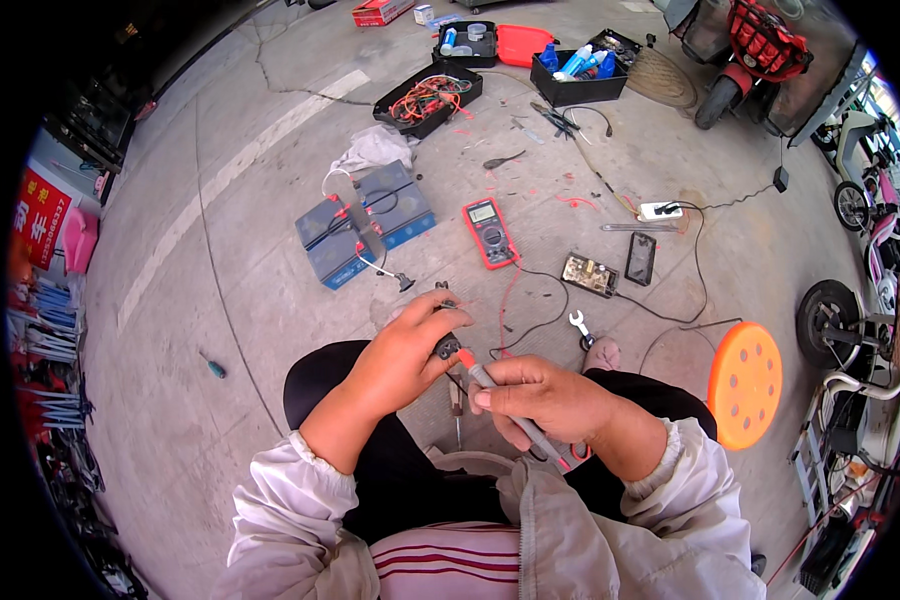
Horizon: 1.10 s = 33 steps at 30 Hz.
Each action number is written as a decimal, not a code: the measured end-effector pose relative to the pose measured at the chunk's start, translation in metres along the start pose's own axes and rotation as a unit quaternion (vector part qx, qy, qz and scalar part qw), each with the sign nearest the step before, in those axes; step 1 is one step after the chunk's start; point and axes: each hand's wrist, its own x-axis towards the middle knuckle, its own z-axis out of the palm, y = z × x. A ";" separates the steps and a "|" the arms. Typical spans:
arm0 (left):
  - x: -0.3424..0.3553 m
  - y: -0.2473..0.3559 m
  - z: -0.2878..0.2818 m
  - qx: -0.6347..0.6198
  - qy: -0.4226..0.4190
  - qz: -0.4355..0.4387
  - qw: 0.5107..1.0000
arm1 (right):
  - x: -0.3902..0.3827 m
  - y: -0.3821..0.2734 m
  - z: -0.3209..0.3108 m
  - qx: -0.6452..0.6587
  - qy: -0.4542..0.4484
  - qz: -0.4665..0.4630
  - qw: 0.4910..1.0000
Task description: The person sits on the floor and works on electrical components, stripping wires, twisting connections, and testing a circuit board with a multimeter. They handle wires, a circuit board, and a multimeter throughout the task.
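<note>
Fingers (442, 324) of the left hand (382, 358) are bent close around a small black plug (447, 346), which sits up above the person's lap. The right hand (560, 400) has its thumb and fingers closed on a long gray probe (495, 388). The red end of the probe points up at the plug, but it is hard to tell if the tip goes inside. Past the hands, a red meter (490, 234) lies on the gray floor (170, 380). Two dark blue batteries (406, 218) sit to its left, side by side. To its right is an open box with a circuit board (590, 274) in it. A silver wrench (577, 321) lies nearer the person, and a round orange stool (745, 385) stands at the right.
</note>
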 end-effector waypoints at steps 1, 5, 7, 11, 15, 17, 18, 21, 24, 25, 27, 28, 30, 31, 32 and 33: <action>0.000 -0.001 -0.001 -0.006 0.016 -0.013 1.000 | -0.004 -0.001 0.000 0.007 -0.016 0.000 1.000; -0.001 -0.015 -0.007 -0.030 0.086 -0.024 0.996 | -0.018 -0.009 0.002 0.020 -0.026 -0.020 0.999; -0.003 -0.024 -0.011 -0.067 0.110 -0.013 0.992 | -0.017 -0.001 0.004 0.028 0.008 -0.035 0.999; 0.002 -0.022 -0.023 -0.010 0.112 -0.003 0.994 | 0.008 0.059 -0.003 0.061 0.090 -0.030 0.994; 0.013 -0.039 -0.034 -0.061 0.091 0.017 0.994 | 0.029 0.116 0.015 0.090 0.180 -0.038 0.979; 0.027 -0.053 -0.035 -0.169 0.117 -0.007 0.979 | 0.040 0.144 0.018 0.021 0.260 -0.030 0.965; 0.033 -0.062 -0.038 -0.238 0.132 -0.040 0.961 | 0.047 0.152 0.018 -0.004 0.303 -0.018 0.953; 0.063 -0.068 -0.043 -0.297 0.140 -0.078 0.941 | 0.064 0.203 -0.012 -0.092 0.332 0.122 0.931; 0.086 -0.076 -0.043 -0.276 0.097 -0.107 0.950 | 0.074 0.236 -0.043 -0.334 0.263 0.210 0.881; 0.093 -0.085 -0.041 -0.254 0.072 -0.129 0.956 | 0.074 0.233 -0.053 -0.348 0.258 0.185 0.882; 0.106 -0.101 -0.033 -0.263 0.056 -0.143 0.953 | 0.073 0.214 -0.075 -0.376 0.246 0.136 0.883; 0.111 -0.108 -0.025 -0.296 0.065 -0.135 0.944 | 0.076 0.192 -0.086 -0.266 0.246 0.155 0.919; 0.120 -0.131 -0.009 -0.329 0.072 -0.123 0.933 | 0.087 0.145 -0.115 -0.035 0.239 0.195 0.951; 0.123 -0.142 -0.002 -0.414 0.072 -0.146 0.896 | 0.095 0.131 -0.134 -0.005 0.240 0.216 0.947; 0.127 -0.152 0.009 -0.497 0.072 -0.166 0.849 | 0.103 0.122 -0.155 0.026 0.243 0.237 0.940; 0.126 -0.162 0.017 -0.573 0.077 -0.189 0.794 | 0.118 0.114 -0.173 -0.035 0.275 0.240 0.931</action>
